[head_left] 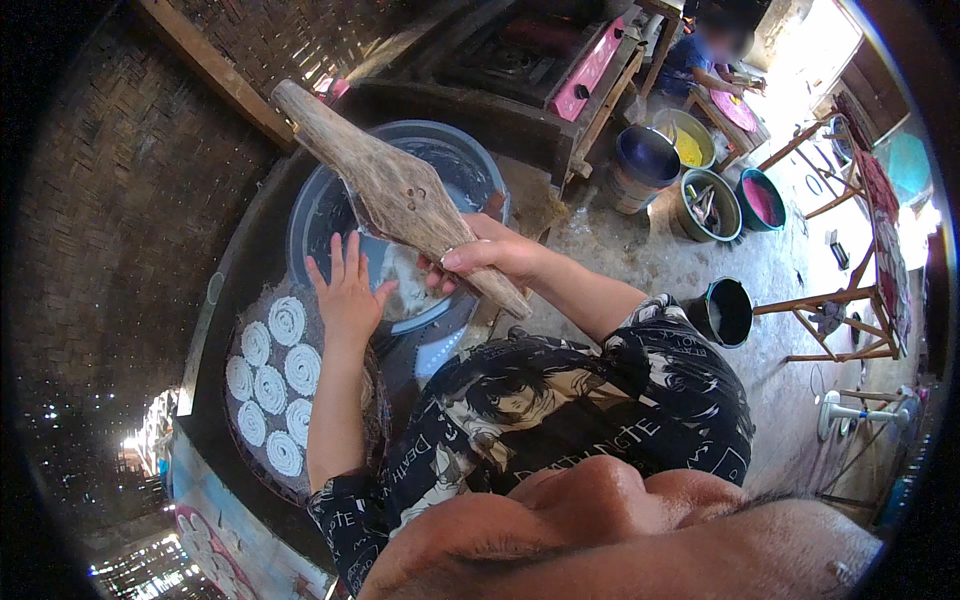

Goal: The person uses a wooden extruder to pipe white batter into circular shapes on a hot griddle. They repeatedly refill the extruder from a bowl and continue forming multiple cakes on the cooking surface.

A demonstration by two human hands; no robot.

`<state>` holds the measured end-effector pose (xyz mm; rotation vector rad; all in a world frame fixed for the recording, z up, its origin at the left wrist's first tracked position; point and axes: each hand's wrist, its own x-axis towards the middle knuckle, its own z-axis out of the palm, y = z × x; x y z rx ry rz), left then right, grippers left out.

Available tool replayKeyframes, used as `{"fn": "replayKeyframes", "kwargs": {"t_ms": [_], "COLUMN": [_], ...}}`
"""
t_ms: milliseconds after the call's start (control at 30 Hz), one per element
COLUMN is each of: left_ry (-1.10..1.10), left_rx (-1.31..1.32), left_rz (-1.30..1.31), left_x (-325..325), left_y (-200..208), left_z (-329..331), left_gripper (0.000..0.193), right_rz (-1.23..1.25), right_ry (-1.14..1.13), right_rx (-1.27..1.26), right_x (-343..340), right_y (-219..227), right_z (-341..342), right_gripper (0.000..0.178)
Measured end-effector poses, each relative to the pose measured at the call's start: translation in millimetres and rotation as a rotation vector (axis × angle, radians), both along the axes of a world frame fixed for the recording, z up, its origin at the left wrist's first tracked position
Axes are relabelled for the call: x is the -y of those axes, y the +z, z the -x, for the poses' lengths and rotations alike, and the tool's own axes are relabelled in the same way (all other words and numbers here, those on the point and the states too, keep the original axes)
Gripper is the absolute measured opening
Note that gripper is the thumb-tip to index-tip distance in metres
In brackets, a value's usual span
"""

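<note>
My right hand (pixel 492 250) is closed round the near end of a long wooden piece (pixel 390 190). Broad in the middle with a few small holes, it tapers to a handle at each end and slants over a large grey-blue basin (pixel 492 170). My left hand (pixel 348 290) holds nothing, its fingers spread at the basin's near left side. Whitish dough or paste (pixel 408 285) lies in the basin, partly hidden by the wood. Beside my left forearm, a round dark tray (pixel 240 320) carries several white coiled dough swirls (pixel 287 321).
A stove (pixel 590 70) with a pink front stands beyond the basin. To the right are a dark bucket (pixel 645 165), a metal pot (pixel 710 205), a black bucket (pixel 727 310) and a wooden rack (pixel 830 300). Another person (pixel 690 65) sits at the far right.
</note>
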<state>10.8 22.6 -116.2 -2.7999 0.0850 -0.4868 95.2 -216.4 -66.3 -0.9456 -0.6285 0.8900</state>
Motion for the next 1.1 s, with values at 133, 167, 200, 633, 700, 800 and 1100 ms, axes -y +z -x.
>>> {"fn": "replayKeyframes", "kwargs": {"t_ms": [133,167,200,633,700,800,1100], "left_ry": [-0.001,-0.012,-0.024,0.114,0.068,-0.357,-1.500], "left_rx": [0.135,0.106,0.082,-0.109,-0.065,0.018,-0.097], "left_rz": [-0.061,-0.017,0.027,0.327,1.253,2.504,2.001], "left_x": [-10,-13,-15,-30,-40,-37,-15], "left_y": [16,24,35,23,35,84,178], "left_z": [-6,-6,-6,-7,-5,8,70], "left_gripper": [0.038,0.035,0.033,0.024,0.052,0.105,0.128], "right_rz": [-0.010,-0.008,-0.006,-0.079,-0.082,-0.055,-0.250], "right_ry": [0.045,0.055,0.064,0.118,0.165,0.355,0.995], "right_rx": [-0.010,-0.004,0.006,0.040,0.045,0.041,-0.303], "right_x": [1,2,1,-3,-4,-4,-38], "right_y": [4,5,7,13,11,18,6], "right_z": [3,4,5,17,20,28,52], "right_gripper": [0.052,0.052,0.052,0.049,0.050,0.056,0.068]}}
